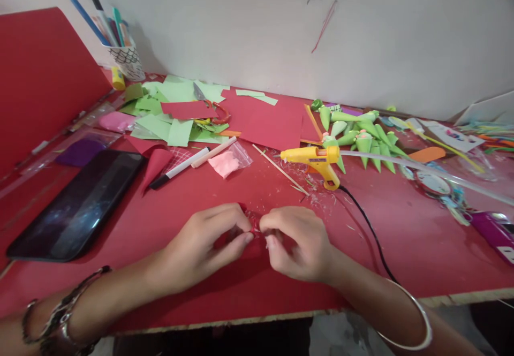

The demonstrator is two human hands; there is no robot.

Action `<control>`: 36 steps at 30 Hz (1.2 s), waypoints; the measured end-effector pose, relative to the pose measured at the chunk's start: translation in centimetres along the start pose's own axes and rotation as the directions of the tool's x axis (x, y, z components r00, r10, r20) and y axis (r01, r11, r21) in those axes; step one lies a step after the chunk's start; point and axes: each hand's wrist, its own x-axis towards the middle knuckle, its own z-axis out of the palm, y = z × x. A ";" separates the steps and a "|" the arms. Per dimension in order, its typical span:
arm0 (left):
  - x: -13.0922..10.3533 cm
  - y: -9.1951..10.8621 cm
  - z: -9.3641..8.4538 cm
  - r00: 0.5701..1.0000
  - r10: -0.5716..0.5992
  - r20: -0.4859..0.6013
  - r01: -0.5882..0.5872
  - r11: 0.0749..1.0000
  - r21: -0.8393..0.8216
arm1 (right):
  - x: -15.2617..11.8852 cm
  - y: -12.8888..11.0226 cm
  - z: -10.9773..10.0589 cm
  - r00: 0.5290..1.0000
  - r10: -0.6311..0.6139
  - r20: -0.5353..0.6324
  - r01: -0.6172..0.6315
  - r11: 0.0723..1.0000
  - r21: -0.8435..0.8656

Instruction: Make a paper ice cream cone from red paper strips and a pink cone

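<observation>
Over the front middle of the red table, my left hand (pixel 214 238) is closed, thumb and forefinger pinching a small red piece (pixel 254 229). Right beside it, my right hand (pixel 295 243) is also curled, its thumb and forefinger close together; what sits between those fingertips is too small to make out. The tips of both hands nearly meet around the red piece. Beyond my right hand lies a yellow glue gun (pixel 315 158) on its side, its nozzle to the left. A thin wooden stick (pixel 281 169) and glue scraps are near the nozzle.
A black phone (pixel 76 206) lies at left, near a red paper cone (pixel 156 167), a marker (pixel 180 168) and pink clay (pixel 224 164). Green paper scraps (pixel 180 131) and scissors (pixel 217 111) are behind. Green cones (pixel 363 144) stand back right; the gun's black cord (pixel 369 225) runs frontward.
</observation>
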 end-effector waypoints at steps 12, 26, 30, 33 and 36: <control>-0.1 -0.3 0.0 0.994 0.038 0.107 -0.040 0.999 0.019 | 0.3 0.3 -0.6 0.961 -0.173 0.217 0.225 0.943 -0.244; 0.1 0.2 -0.3 0.995 0.054 0.088 -0.050 0.998 -0.049 | 0.5 -0.8 0.4 0.945 0.320 0.059 -0.318 0.871 0.375; 0.1 0.1 -0.4 0.993 0.048 0.107 -0.042 0.998 -0.052 | 0.3 -0.1 0.3 0.912 0.409 0.025 -0.370 0.797 0.477; 0.0 0.1 -0.5 0.993 0.035 0.113 -0.028 0.998 -0.062 | 0.1 0.2 0.2 0.920 0.392 -0.031 -0.341 0.835 0.432; 0.0 0.1 -0.5 0.996 0.009 0.090 -0.003 0.998 -0.067 | 0.2 0.2 0.0 0.935 0.354 -0.029 -0.310 0.853 0.421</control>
